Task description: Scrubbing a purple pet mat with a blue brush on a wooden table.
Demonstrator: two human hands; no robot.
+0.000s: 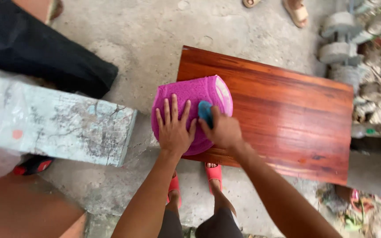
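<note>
Pressing flat with fingers spread, the left hand [174, 130] steadies the magenta bowl [192, 112], upturned at the worktop's [287, 114] near-left corner; the right hand [223, 131] pinches a blue sponge [206, 111] against its top.

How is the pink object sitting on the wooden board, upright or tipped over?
Cannot tell. The pink object overhangs the wooden board edge, left hand flat on it.

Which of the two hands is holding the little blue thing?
The right hand pinches the blue pad; the left hand lies flat, fingers spread, on the magenta bowl.
</note>
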